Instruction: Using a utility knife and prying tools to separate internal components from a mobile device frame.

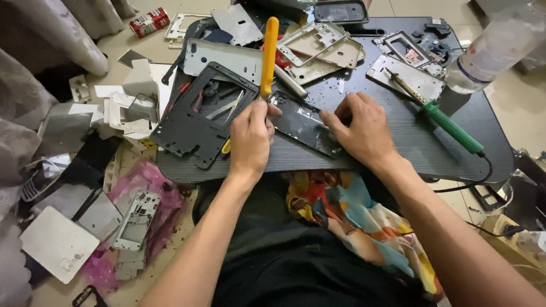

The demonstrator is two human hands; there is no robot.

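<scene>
2 hands work on 1 phone part on the dark round lap table.

The left hand is wrapped tight around the long yellow-handled screwdriver, tip down. The flat black phone frame piece lies just right of it, slanting down toward the right hand, whose fingers press flat on it.
</scene>
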